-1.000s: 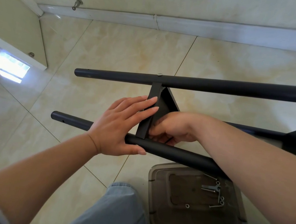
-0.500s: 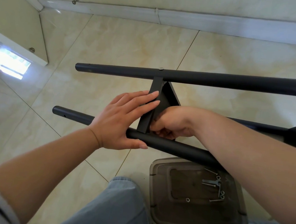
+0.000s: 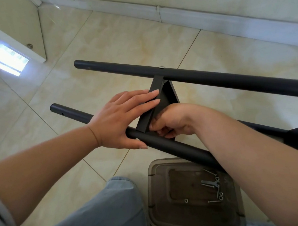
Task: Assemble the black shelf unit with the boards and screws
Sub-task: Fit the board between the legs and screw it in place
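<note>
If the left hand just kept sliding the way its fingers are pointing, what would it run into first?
The left hand points up and right, its fingertips already lying on the black board between the two tubes. Going straight on, it would probably meet the far black tube next, though depth is hard to judge.

Glossy beige floor tiles (image 3: 126, 42) meet a white baseboard (image 3: 227, 25).

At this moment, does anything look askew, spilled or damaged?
Nothing stands out. Both hands, left and right, steady the black board between two poles; screws lie loose but contained in the tray.
</note>
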